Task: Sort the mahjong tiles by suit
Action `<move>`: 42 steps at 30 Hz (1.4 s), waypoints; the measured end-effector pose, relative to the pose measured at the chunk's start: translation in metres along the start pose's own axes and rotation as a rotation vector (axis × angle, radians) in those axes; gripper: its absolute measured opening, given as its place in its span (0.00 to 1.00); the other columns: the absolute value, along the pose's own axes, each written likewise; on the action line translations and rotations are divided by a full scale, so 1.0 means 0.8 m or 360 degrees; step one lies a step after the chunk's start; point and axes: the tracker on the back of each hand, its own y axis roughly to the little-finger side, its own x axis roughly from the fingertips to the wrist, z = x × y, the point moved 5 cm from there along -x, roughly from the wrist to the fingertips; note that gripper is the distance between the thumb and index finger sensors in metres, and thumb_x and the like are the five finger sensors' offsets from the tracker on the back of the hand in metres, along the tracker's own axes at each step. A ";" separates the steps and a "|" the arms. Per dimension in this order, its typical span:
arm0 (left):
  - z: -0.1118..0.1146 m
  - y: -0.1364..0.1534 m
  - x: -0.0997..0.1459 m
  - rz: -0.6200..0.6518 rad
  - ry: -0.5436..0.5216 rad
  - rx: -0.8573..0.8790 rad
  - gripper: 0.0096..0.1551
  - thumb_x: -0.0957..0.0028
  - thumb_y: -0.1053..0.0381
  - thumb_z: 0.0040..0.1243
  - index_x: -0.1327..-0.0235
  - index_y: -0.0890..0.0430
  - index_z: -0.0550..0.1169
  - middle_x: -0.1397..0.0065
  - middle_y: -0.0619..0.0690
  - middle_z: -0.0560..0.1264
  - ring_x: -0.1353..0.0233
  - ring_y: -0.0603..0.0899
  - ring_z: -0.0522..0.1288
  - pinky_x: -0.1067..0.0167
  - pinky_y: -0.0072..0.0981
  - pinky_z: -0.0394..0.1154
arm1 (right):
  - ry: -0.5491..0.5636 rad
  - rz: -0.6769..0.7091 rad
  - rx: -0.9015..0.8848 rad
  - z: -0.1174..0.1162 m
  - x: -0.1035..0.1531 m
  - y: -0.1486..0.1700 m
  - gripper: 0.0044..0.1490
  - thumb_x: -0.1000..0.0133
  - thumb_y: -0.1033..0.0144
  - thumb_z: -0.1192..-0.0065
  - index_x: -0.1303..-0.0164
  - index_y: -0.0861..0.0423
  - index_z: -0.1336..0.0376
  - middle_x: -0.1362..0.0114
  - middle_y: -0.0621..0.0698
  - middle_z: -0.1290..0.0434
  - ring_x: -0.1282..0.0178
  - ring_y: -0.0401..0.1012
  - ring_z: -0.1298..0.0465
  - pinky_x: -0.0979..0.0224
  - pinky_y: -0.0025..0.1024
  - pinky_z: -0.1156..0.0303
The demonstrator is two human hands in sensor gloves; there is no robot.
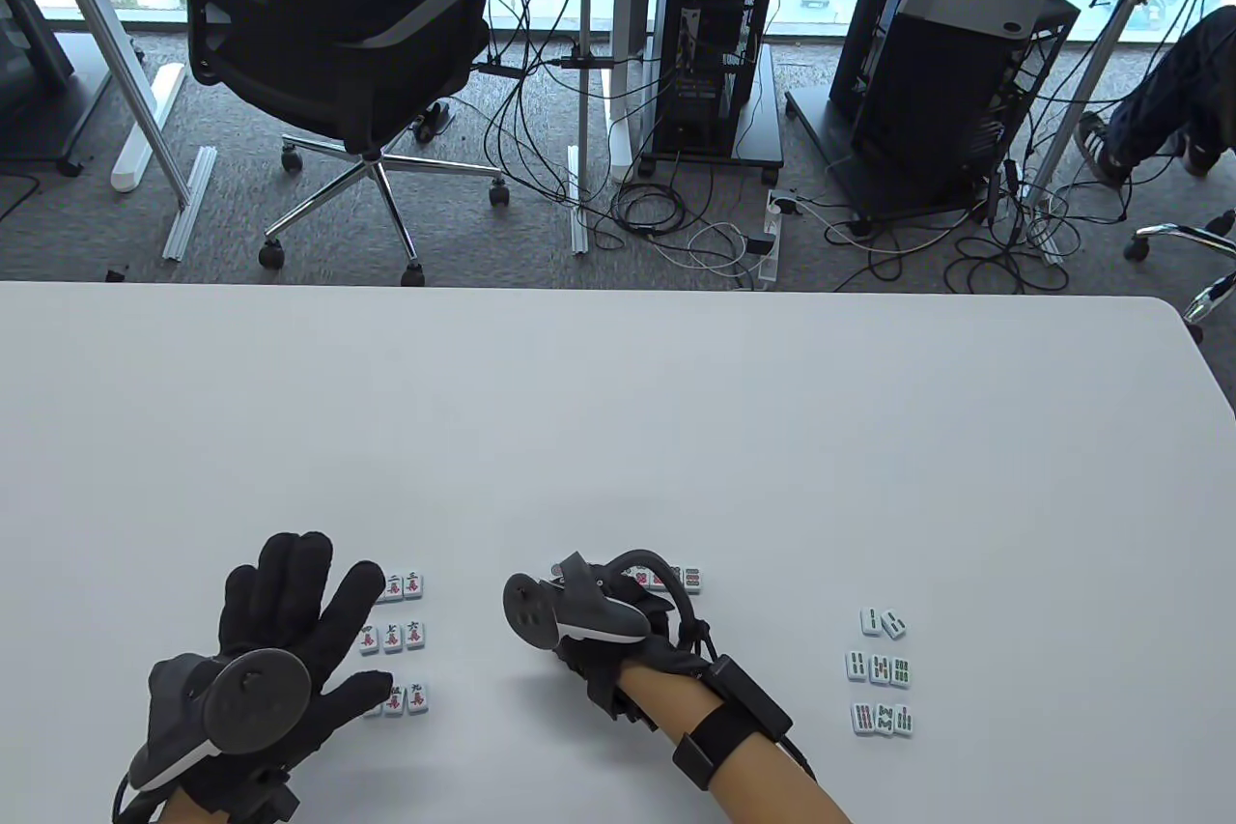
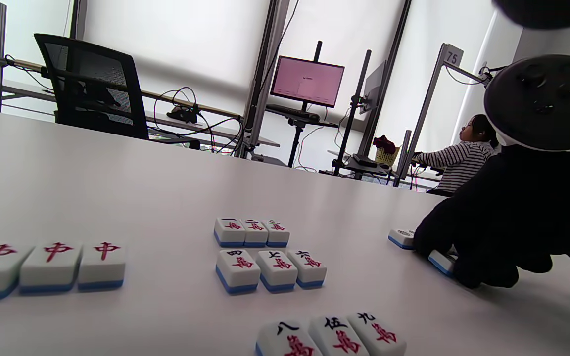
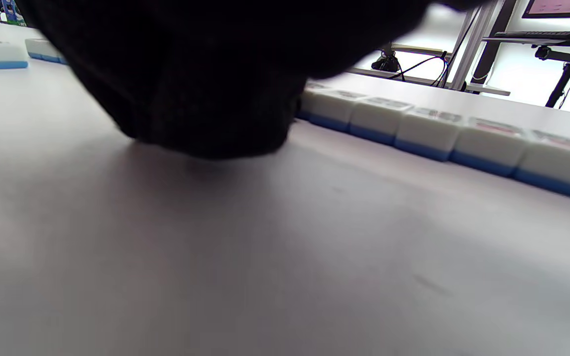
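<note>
Two gloved hands rest low on the white counter (image 1: 618, 418). The right hand (image 1: 618, 616) is curled down over a row of tiles (image 1: 676, 579), its fingers bent onto the near end of the row; whether that grip is pinching a tile or only pressing on it cannot be told, since the tracker and the glove cover the fingertips. In the right wrist view the row of tiles (image 3: 443, 131) runs away from the dark glove, the white-and-blue blocks touching side to side. In the left wrist view one tile (image 2: 402, 238) lies just beyond the right hand (image 2: 507, 222) and another sits partly under its fingers.

Away to the right hand's right, well apart from it, stand the bamboo tiles (image 1: 884, 672) in three short rows.

The left hand (image 1: 275, 631) lies flat with its grip spread wide, holding nothing, its fingertips at the edge of the character tiles (image 1: 394, 639). These sit in three rows of three between the two hands, each row close-packed. Left of that block, in the left wrist view, three red-marked tiles (image 2: 50, 267) lie side by side.

Beyond the counter's far edge stands a black office chair (image 1: 328, 61).
</note>
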 end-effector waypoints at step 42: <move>0.009 0.006 -0.003 -0.0045 0.0065 -0.0005 0.53 0.60 0.21 0.50 0.23 0.32 0.45 0.21 0.37 0.24 0.17 0.53 0.23 0.23 0.60 0.28 | -0.0477 -0.0676 0.0379 -0.062 0.172 0.312 0.37 0.54 0.59 0.32 0.36 0.59 0.35 0.68 0.47 0.18 0.82 0.35 0.23 0.76 0.29 0.24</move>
